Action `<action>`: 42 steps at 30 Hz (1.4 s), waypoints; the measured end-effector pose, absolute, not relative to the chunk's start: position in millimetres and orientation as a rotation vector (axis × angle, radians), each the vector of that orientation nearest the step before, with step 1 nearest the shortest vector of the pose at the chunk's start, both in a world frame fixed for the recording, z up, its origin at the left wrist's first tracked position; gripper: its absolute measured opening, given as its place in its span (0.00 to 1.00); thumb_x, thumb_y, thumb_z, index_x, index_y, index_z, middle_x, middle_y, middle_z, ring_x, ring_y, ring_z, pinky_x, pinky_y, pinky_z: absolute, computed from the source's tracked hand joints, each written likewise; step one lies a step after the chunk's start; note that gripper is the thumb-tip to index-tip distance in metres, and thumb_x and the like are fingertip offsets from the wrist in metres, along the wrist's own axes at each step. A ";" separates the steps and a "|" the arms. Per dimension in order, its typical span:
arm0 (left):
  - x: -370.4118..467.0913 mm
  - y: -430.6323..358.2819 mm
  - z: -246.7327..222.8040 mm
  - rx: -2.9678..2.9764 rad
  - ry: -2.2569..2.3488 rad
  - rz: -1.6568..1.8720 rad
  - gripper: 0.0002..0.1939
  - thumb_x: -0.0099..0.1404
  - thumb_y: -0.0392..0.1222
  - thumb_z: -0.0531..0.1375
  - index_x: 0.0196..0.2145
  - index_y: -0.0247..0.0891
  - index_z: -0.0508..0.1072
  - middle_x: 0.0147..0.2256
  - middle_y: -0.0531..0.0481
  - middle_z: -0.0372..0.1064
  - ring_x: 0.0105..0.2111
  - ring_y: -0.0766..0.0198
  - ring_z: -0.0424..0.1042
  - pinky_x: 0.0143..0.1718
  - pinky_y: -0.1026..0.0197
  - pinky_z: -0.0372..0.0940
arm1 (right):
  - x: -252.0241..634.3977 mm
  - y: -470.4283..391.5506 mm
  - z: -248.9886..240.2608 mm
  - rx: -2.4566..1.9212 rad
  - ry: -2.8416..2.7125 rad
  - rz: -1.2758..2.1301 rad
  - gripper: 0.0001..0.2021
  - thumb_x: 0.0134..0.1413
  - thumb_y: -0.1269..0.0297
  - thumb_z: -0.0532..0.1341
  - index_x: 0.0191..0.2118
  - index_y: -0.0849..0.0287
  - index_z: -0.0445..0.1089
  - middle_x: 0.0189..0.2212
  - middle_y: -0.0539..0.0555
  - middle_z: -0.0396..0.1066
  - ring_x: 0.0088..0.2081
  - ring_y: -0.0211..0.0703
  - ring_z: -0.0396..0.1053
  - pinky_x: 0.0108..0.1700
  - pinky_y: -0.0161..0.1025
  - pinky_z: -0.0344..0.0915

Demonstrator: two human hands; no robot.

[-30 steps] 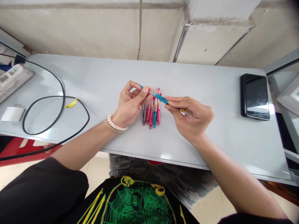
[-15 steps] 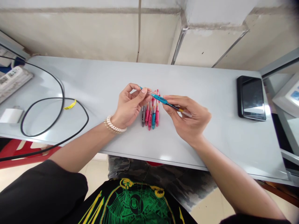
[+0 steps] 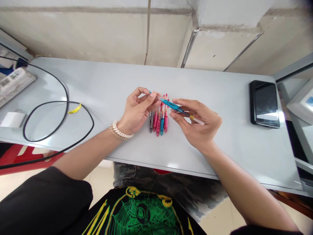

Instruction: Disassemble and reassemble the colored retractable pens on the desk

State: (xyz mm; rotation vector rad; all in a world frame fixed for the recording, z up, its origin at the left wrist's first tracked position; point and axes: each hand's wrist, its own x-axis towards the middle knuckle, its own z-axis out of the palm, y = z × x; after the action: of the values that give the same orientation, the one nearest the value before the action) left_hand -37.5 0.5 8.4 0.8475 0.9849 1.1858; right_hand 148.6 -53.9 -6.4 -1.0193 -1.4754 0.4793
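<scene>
A blue pen (image 3: 171, 105) with a clear barrel is held level above the grey table (image 3: 102, 81), between both hands. My left hand (image 3: 138, 109) pinches its left end between thumb and fingertips. My right hand (image 3: 198, 122) grips its right end, where a clear tube with an orange band sticks out past the fingers. Below the held pen, several pens (image 3: 158, 122) lie side by side on the table: a grey one, pink ones and a blue one.
A black phone (image 3: 265, 103) lies at the table's right. A black cable (image 3: 61, 107) with a yellow tag loops across the left side, next to a white power strip (image 3: 13, 85) and a white adapter (image 3: 9, 119).
The clear tube stands out a little farther from my right hand's fingers. Both hands have stayed over the row of pens.
</scene>
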 end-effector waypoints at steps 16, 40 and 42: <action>-37.4 -3.0 10.6 0.881 0.964 1.162 0.19 0.66 0.40 0.76 0.37 0.40 0.68 0.39 0.51 0.82 0.42 0.63 0.85 0.46 0.63 0.81 | 153.3 -48.6 -7.6 -0.972 -1.567 0.353 0.04 0.62 0.59 0.74 0.42 0.47 0.85 0.39 0.53 0.84 0.36 0.44 0.80 0.40 0.45 0.83; -40.0 -1.2 -2.2 0.914 0.855 1.169 0.20 0.64 0.44 0.77 0.39 0.39 0.69 0.39 0.50 0.82 0.43 0.63 0.85 0.46 0.64 0.81 | 155.9 -46.0 -3.5 -0.875 -1.630 0.157 0.08 0.64 0.70 0.72 0.46 0.49 0.83 0.38 0.52 0.84 0.36 0.43 0.81 0.36 0.43 0.81; -39.7 -2.0 -4.1 0.925 0.830 1.165 0.22 0.63 0.46 0.78 0.39 0.39 0.69 0.39 0.50 0.82 0.43 0.63 0.85 0.46 0.64 0.81 | 154.8 -46.2 -5.0 -0.871 -1.646 0.134 0.09 0.64 0.71 0.72 0.46 0.50 0.83 0.38 0.52 0.84 0.36 0.43 0.81 0.37 0.43 0.81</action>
State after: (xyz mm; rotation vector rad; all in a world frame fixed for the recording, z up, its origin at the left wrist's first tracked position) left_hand -39.7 -2.0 -4.1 0.9253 0.8297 1.1650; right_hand 154.8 -46.2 -5.0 -0.8711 -1.6459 0.1338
